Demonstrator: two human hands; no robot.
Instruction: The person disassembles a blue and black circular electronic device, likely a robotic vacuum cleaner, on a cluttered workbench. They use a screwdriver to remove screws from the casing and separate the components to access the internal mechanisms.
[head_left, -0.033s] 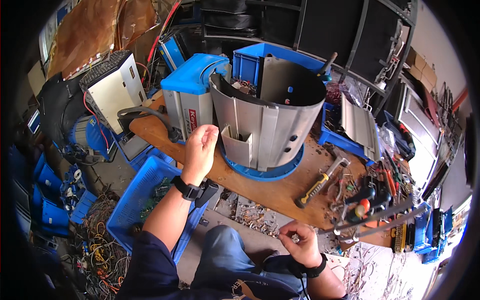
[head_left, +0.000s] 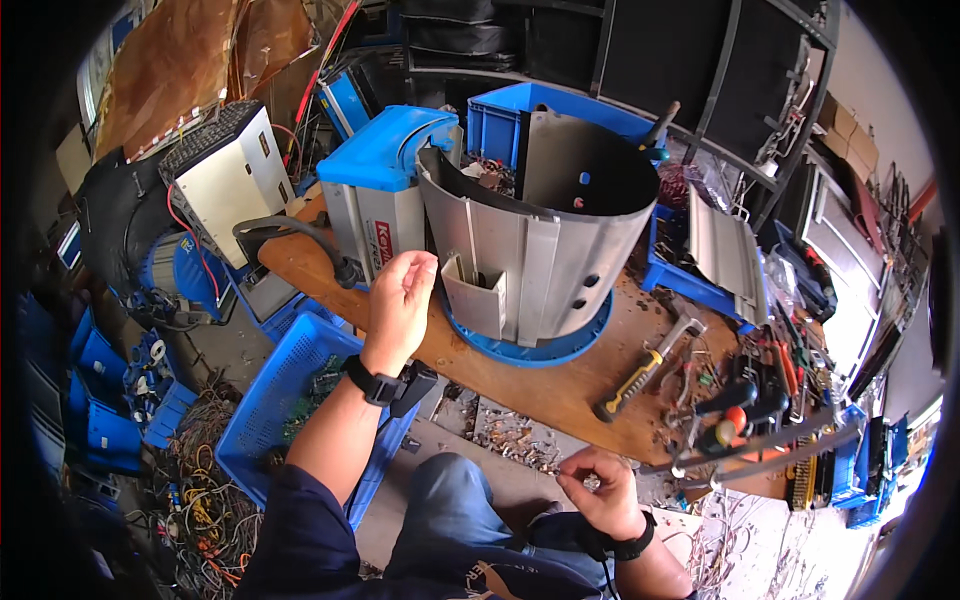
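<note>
My left hand [head_left: 402, 305] is raised with its palm edge up and its fingers loosely bent, and nothing shows in it. It is just left of a large curved grey metal housing [head_left: 540, 270], apart from the housing as far as I can tell. The housing stands on a round blue base [head_left: 545, 352] on the wooden bench. Low in front of the bench, my right hand [head_left: 608, 492] has its thumb and forefinger curled together into a ring. Whether a small thing is pinched there, I cannot make out. Both wrists wear black bands.
A grey device with a blue lid [head_left: 375, 160] stands left of the housing. On the bench [head_left: 560, 410] lie a yellow-and-black handled hammer [head_left: 645, 375] and a heap of pliers and screwdrivers [head_left: 755, 400]. A blue crate [head_left: 290, 385] and tangled cables [head_left: 200, 480] are at the left.
The bench and the things on it sit very slightly further right at the picture's right side. Both hands keep nearly the same place and pose.
</note>
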